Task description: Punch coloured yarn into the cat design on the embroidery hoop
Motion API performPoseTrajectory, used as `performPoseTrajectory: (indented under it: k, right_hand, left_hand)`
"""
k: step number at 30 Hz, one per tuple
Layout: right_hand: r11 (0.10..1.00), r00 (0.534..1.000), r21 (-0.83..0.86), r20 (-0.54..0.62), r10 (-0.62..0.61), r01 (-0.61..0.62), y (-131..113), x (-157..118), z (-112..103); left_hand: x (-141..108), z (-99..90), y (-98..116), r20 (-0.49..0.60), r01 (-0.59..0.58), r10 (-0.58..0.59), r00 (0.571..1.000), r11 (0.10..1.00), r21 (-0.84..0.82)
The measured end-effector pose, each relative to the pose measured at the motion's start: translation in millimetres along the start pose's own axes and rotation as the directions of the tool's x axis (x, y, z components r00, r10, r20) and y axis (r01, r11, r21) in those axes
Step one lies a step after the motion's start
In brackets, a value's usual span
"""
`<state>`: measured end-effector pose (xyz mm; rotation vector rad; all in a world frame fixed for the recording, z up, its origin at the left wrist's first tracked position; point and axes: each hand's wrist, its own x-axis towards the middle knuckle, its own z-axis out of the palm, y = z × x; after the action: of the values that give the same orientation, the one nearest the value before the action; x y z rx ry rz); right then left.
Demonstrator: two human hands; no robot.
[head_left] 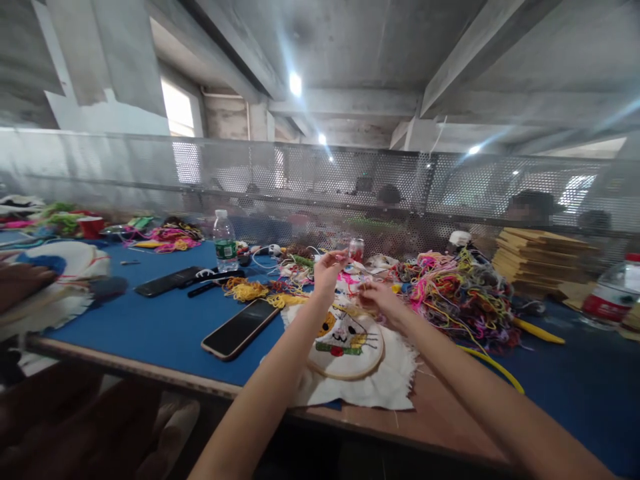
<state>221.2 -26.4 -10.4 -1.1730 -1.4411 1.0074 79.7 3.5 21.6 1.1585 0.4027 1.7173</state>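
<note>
Now: Stitched cat face [341, 333] in a round hoop [346, 379]

The left hand [330, 270] is raised near the hoop's far side, its fingers bent; the right hand [379, 298] is lower beside it, fingers curled. Neither grip looks wide open, but whether the 2 hold anything cannot be told. The hoop lies on the tabletop [170, 327], between a dark phone [242, 329] and a heap of tangled yarn [463, 303].

Below the right hand [379, 297], matt cloth [395, 383] with rough, frayed edges surrounds a smooth wood-look hoop [350, 378]. Left of the left hand [327, 272] stands a glossy plastic bottle [225, 245]
</note>
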Motion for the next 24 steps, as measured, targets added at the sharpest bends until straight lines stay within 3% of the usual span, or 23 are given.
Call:
performPoseTrajectory:
  k: [2,4,5,6,8,9,10,11,13,14,16,18,20,22,24]
  right_hand:
    - [0.994,0.999,-0.103,-0.043,-0.031,0.026,-17.7,21.1,-3.2]
    - [0.970,0.990,-0.224,-0.088,-0.114,0.092,-37.5,34.0,-3.2]
    - [0.925,0.975,-0.348,-0.100,-0.198,0.152,-46.5,36.0,-1.5]
    - [0.825,0.949,-0.526,-0.096,-0.300,0.207,-54.0,35.2,1.4]
    - [0.584,0.908,-0.787,-0.074,-0.412,0.200,-62.5,26.7,9.6]
    - [0.541,0.917,-0.826,-0.080,-0.391,0.159,-62.8,20.2,14.3]
    - [0.596,0.947,-0.795,-0.098,-0.306,0.110,-60.7,13.1,18.7]
    - [0.718,0.977,-0.694,-0.106,-0.184,0.060,-56.4,5.7,22.6]
    - [0.960,0.998,-0.273,0.000,0.061,-0.059,-44.3,-8.5,27.9]
    - [0.993,0.990,-0.001,0.078,0.116,-0.116,-38.2,-15.1,28.9]
    - [0.869,0.978,0.457,0.172,0.121,-0.188,-29.4,-26.7,27.9]
    - [0.674,0.980,0.713,0.173,0.095,-0.191,-27.1,-35.2,24.1]
    - [0.555,0.986,0.815,0.120,0.117,-0.165,-29.4,-40.4,19.3]
    - [0.518,0.984,0.844,0.057,0.170,-0.138,-32.2,-42.3,15.0]
    - [0.516,0.978,0.849,0.004,0.207,-0.112,-32.8,-42.1,11.4]
  left_hand:
    - [2.4,-4.1,2.3,0.002,-0.107,0.108,0.994,0.977,0.186]
    - [2.9,-8.2,6.5,0.087,-0.249,0.235,0.968,0.856,0.453]
    - [2.5,-9.9,8.7,0.149,-0.321,0.288,0.946,0.759,0.567]
    - [1.8,-11.2,10.6,0.209,-0.382,0.330,0.921,0.657,0.650]
    - [0.0,-12.3,13.1,0.278,-0.452,0.380,0.882,0.517,0.727]
    - [-0.6,-12.1,13.7,0.284,-0.461,0.393,0.875,0.491,0.739]
    - [-1.1,-11.4,13.9,0.273,-0.455,0.398,0.876,0.490,0.744]
    - [-1.5,-10.3,14.0,0.256,-0.441,0.393,0.883,0.510,0.738]
    - [-2.5,-6.6,13.6,0.226,-0.409,0.363,0.904,0.577,0.707]
    - [-3.8,-3.9,13.3,0.228,-0.398,0.340,0.912,0.609,0.686]
    - [-8.8,2.8,12.1,0.282,-0.397,0.279,0.918,0.636,0.662]
    - [-17.3,10.5,9.8,0.381,-0.433,0.221,0.898,0.598,0.674]
    - [-27.4,17.5,6.4,0.475,-0.499,0.192,0.859,0.528,0.687]
    - [-34.7,22.4,3.3,0.536,-0.557,0.196,0.821,0.486,0.674]
    - [-34.7,24.3,2.6,0.585,-0.578,0.181,0.791,0.535,0.616]
